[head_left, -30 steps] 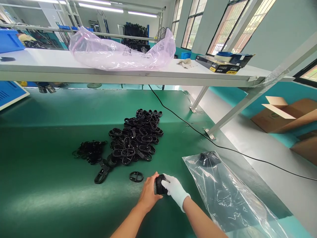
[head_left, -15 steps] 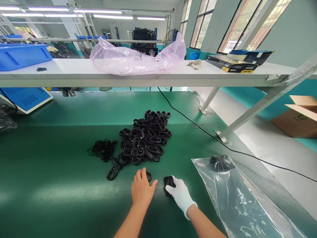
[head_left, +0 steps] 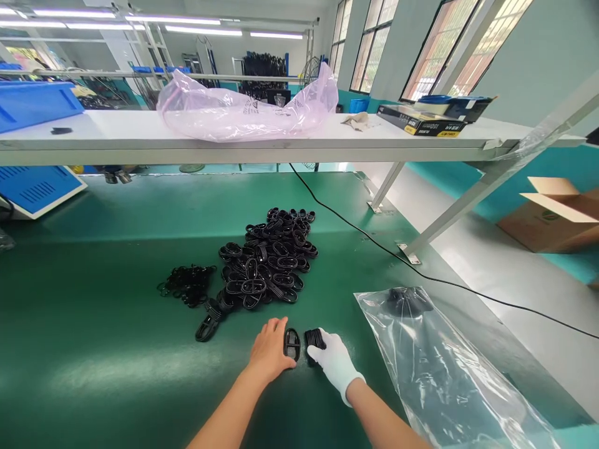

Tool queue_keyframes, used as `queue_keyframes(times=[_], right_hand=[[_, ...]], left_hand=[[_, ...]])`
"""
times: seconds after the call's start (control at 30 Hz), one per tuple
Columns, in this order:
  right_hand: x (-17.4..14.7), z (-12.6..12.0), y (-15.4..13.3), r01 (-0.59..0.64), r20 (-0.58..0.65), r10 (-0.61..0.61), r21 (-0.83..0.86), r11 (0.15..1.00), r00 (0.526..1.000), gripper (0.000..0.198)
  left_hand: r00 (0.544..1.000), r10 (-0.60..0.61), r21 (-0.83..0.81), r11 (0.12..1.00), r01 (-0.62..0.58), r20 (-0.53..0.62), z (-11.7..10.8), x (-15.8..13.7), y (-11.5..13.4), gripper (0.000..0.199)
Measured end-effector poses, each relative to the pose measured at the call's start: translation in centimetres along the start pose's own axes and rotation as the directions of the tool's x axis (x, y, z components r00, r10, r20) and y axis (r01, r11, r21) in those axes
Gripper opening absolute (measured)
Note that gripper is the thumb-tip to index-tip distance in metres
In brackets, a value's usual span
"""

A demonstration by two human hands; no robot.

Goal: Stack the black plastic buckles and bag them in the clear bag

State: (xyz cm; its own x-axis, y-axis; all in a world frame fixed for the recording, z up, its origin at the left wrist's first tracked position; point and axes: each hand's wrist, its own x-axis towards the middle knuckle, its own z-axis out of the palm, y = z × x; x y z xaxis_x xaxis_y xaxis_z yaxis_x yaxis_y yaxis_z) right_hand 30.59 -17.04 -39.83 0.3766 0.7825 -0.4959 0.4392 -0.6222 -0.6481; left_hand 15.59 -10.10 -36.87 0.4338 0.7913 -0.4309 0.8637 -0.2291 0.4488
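Between the thumb and fingers of my bare left hand is a coiled black cable, its oval loop facing up. My right hand, in a white glove, grips a stack of coiled black cables just to the right, with a narrow gap between the two. Beyond my hands lies a large pile of similar coiled cables on the green table. To its left sits a smaller heap of thin black loops, too small to make out exactly.
A clear plastic bag with something black at its far end lies on the right. A black cord crosses the table. Along the back runs a white shelf with a pink plastic bag and a blue bin.
My left hand has closed around the single coiled cable and turned it, bringing it near the stack. My right hand still grips its stack. The whole view has shifted slightly.
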Motion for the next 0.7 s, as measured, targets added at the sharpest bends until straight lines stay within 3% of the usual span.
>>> queue_keyframes(times=[0.17,0.37,0.7], right_hand=[[-0.2,-0.2,-0.2,0.009,-0.004,-0.009,-0.007,1.000,1.000,0.033],[0.1,-0.2,0.0,0.021,0.007,-0.021,0.009,1.000,1.000,0.037],[0.3,0.0,0.4,0.025,0.009,-0.025,0.006,1.000,1.000,0.033]], left_hand=[[1.000,0.023,0.006,1.000,-0.023,-0.017,2.0,0.5,0.8,0.082],[0.998,0.049,-0.297,0.954,-0.038,0.028,2.9,-0.7,0.5,0.079],[0.996,0.087,-0.309,0.947,-0.087,-0.012,4.5,-0.4,0.1,0.078]])
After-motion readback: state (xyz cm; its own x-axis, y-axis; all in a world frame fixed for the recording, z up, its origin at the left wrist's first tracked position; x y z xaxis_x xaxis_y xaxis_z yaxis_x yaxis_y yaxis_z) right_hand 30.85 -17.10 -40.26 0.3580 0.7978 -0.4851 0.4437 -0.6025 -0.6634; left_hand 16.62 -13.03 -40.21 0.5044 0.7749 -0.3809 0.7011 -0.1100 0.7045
